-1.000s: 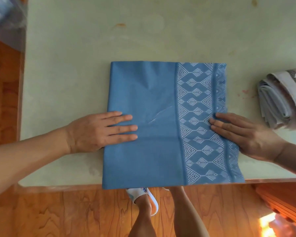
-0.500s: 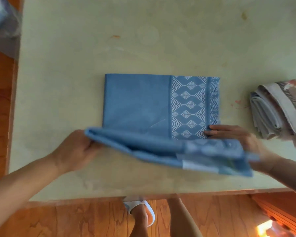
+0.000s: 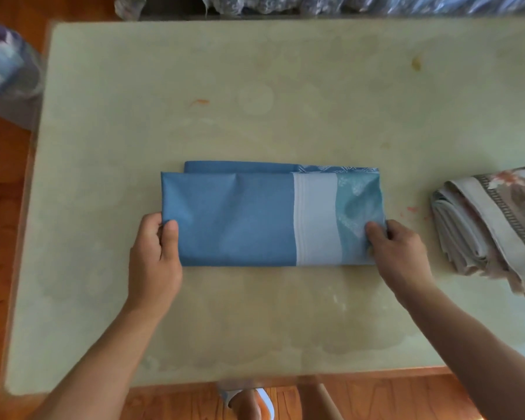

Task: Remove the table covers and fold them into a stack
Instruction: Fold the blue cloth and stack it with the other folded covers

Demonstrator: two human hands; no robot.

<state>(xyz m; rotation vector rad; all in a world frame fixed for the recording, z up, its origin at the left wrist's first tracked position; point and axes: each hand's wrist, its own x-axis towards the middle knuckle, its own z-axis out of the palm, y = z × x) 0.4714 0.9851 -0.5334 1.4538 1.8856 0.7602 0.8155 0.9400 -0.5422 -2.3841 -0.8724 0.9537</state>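
From your head view, nothing on the counter (image 3: 255, 86) is a real container; the nearest thing is a crumpled plastic bag (image 3: 3, 65) off the far left corner, too blurred to tell what it holds. In the middle of the counter lies your blue table cover (image 3: 237, 219), folded into a long rectangle with its near half laid over the far half, so that a thin strip of the lower layer, patterned at its right end, shows along the far edge. The top face is plain blue on the left, with a pale white band and a lighter teal patch toward the right end. Your left hand (image 3: 155, 256) grips the cover's left end, thumb pressed on top and fingers curled at the edge, the forearm running back toward the near left. Your right hand (image 3: 397, 250) pinches the right end, thumb on the teal patch and knuckles bent over the edge, the forearm reaching in from the near right. At the right edge of the counter sits a folded beige cover (image 3: 491, 225) with a floral print and dark border, well apart from the blue one. Wooden floor (image 3: 0, 237) shows around the counter, and a slippered foot (image 3: 249, 403) below its near edge.
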